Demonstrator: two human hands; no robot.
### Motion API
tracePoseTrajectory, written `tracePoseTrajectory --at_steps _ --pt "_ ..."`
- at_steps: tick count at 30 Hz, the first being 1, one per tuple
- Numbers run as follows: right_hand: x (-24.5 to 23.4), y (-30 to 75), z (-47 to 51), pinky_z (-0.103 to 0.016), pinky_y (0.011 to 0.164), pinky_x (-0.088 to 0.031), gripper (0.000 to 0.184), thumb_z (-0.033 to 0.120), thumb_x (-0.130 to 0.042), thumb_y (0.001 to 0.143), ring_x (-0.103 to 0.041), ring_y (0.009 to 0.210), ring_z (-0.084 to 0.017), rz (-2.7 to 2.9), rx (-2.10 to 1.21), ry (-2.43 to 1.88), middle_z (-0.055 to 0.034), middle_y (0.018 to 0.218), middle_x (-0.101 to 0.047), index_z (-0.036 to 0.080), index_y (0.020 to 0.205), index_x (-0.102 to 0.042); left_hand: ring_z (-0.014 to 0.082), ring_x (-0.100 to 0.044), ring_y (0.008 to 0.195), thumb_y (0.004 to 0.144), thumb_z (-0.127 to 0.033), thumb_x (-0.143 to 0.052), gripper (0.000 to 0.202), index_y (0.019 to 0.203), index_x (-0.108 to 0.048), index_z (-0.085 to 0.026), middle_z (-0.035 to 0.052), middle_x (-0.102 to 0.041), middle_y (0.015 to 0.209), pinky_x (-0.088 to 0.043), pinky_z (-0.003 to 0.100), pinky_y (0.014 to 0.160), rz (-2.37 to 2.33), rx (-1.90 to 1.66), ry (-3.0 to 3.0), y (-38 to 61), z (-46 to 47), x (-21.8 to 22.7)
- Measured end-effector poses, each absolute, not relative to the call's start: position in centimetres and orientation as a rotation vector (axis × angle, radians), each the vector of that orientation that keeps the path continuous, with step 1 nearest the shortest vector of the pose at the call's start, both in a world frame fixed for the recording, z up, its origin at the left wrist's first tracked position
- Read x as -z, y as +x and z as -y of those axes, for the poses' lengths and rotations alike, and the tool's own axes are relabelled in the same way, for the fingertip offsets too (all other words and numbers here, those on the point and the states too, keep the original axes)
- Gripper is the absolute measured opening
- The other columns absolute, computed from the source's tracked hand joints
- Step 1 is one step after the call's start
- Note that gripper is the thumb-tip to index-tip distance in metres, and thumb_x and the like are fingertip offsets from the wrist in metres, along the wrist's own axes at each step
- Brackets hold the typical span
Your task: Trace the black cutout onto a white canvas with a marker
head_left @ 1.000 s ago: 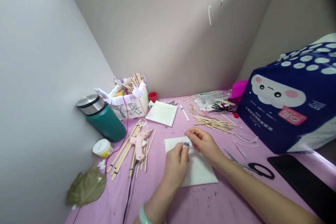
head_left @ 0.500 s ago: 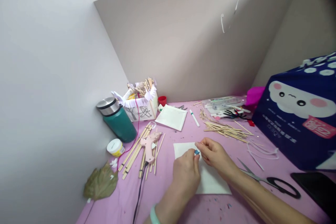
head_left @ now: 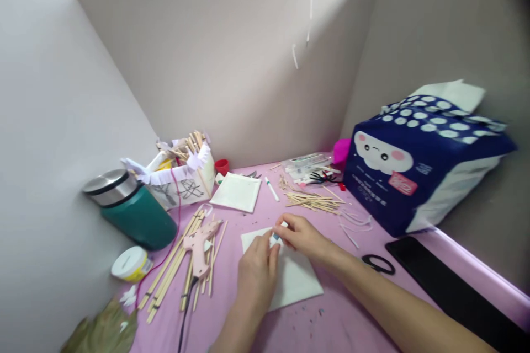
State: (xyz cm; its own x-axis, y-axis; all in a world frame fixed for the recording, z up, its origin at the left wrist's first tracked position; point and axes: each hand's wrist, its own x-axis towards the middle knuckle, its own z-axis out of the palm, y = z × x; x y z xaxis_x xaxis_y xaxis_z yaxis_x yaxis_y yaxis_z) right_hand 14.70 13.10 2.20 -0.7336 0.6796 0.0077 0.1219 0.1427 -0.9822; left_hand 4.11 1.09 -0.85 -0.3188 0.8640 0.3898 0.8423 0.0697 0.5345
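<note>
My left hand (head_left: 257, 265) and my right hand (head_left: 304, 237) meet over a white square pad (head_left: 296, 284) on the table. Between their fingertips is a small blue-and-white piece (head_left: 276, 237), mostly covered, its exact kind not clear. The left thumb and fingers pinch it from the near left side. On the other side, the right thumb and forefinger close on it, with a white bit showing above them. Beside the right forearm lies a pair of scissors, of which only a black handle loop (head_left: 380, 265) shows; the arm hides the rest.
Left of the hands lie a pink glue gun (head_left: 199, 248) and wooden sticks (head_left: 169, 265). Behind are a green bottle (head_left: 141, 215), a second white pad (head_left: 237, 192), a marker (head_left: 272, 190) and more sticks (head_left: 312, 202). A blue tissue pack (head_left: 381, 193) and a black phone-like slab (head_left: 447, 287) are at right.
The view has turned right, so everything sits further left in the picture. Both hands stay together over the pad. A white bit now shows at the right fingertips, and the scissor blades have become hidden.
</note>
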Motion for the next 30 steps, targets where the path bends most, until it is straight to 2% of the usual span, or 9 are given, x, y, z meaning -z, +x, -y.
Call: tracePoseTrajectory --at_steps 2,5,8,11,15,17,22,27,30 --pt "-2.9 15.7 -15.6 -0.02 0.045 -0.033 0.023 0.039 -0.055 0.08 -0.044 0.043 -0.009 1.94 -1.4 -0.91 0.0042 0.051 -0.052 0.017 0.072 -0.056 0.0253 -0.055 0.108 0.092 -0.03 -0.046 0.04 0.128 -0.046 -0.014 0.0146 -0.058 0.116 -0.047 0.041 0.088 -2.344 -1.189 1.892 3.8 -1.3 1.2" --pt "-3.7 17.9 -20.5 -0.022 0.049 -0.038 0.021 0.037 -0.054 0.081 -0.054 0.048 -0.011 1.787 -0.956 -1.267 0.0003 0.061 -0.063 0.018 0.079 -0.062 0.0287 -0.049 0.114 0.09 -0.03 -0.048 0.043 0.129 -0.045 -0.011 0.0172 -0.053 0.121 -0.045 0.048 0.092 -2.451 -1.234 1.926 3.5 -1.4 1.5" --pt "-3.7 19.6 -25.0 -0.023 0.048 -0.038 0.02 0.029 -0.052 0.08 -0.056 0.045 -0.013 1.715 -0.849 -1.417 -0.0042 0.062 -0.065 0.015 0.076 -0.065 0.0273 -0.05 0.11 0.091 -0.026 -0.047 0.037 0.125 -0.048 -0.011 0.0159 -0.054 0.117 -0.046 0.048 0.091 -2.45 -1.222 1.953 3.4 -1.3 1.5" --pt "-3.4 19.8 -28.1 -0.024 0.048 -0.04 0.023 0.027 -0.051 0.081 -0.059 0.046 -0.015 1.678 -0.792 -1.479 -0.008 0.068 -0.069 0.011 0.08 -0.068 0.0256 -0.05 0.108 0.09 -0.024 -0.047 0.032 0.12 -0.051 -0.012 0.0143 -0.055 0.115 -0.047 0.046 0.09 -2.399 -1.205 2.001 3.5 -1.2 1.5" --pt "-3.5 18.7 -30.6 -0.022 0.06 -0.045 0.035 0.031 -0.042 0.088 -0.066 0.066 -0.015 1.669 -0.683 -1.431 -0.0075 0.088 -0.072 0.014 0.105 -0.067 0.025 -0.05 0.104 0.09 -0.022 -0.047 0.028 0.116 -0.053 -0.013 0.0131 -0.055 0.111 -0.048 0.045 0.088 -2.376 -1.182 2.008 3.4 -1.1 1.5" --pt "-3.7 18.3 -31.4 -0.022 0.067 -0.046 0.038 0.033 -0.04 0.09 -0.067 0.075 -0.016 1.683 -0.614 -1.425 -0.0066 0.09 -0.072 0.017 0.113 -0.065 0.025 -0.05 0.104 0.09 -0.022 -0.047 0.027 0.115 -0.053 -0.013 0.0128 -0.055 0.11 -0.048 0.045 0.087 -2.37 -1.169 2.009 3.4 -1.1 1.6" --pt "-4.3 18.1 -33.2 -0.026 0.076 -0.045 0.029 0.03 -0.051 0.084 -0.067 0.084 -0.022 1.773 -0.488 -1.511 -0.0107 0.079 -0.071 0.015 0.1 -0.07 0.0249 -0.051 0.102 0.09 -0.021 -0.046 0.026 0.114 -0.054 -0.014 0.0127 -0.055 0.109 -0.048 0.045 0.086 -2.354 -1.162 2.016 3.4 -1.1 1.7" --pt "-5.0 17.7 -35.6 -0.024 0.065 -0.047 0.027 0.026 -0.05 0.086 -0.066 0.065 -0.018 1.863 -0.573 -1.6 -0.0086 0.068 -0.069 0.012 0.098 -0.07 0.0248 -0.051 0.1 0.089 -0.02 -0.047 0.025 0.113 -0.055 -0.014 0.0126 -0.055 0.108 -0.049 0.044 0.084 -2.341 -1.17 2.021 3.5 -1.2 1.8" --pt "-5.5 17.8 -37.1 -0.027 0.065 -0.048 0.02 0.025 -0.058 0.083 -0.065 0.065 -0.018 1.913 -0.628 -1.68 -0.0083 0.068 -0.068 0.01 0.087 -0.069 0.0247 -0.051 0.1 0.089 -0.019 -0.047 0.025 0.112 -0.055 -0.014 0.0126 -0.055 0.108 -0.049 0.044 0.084 -2.34 -1.166 2.026 3.5 -1.2 1.8"
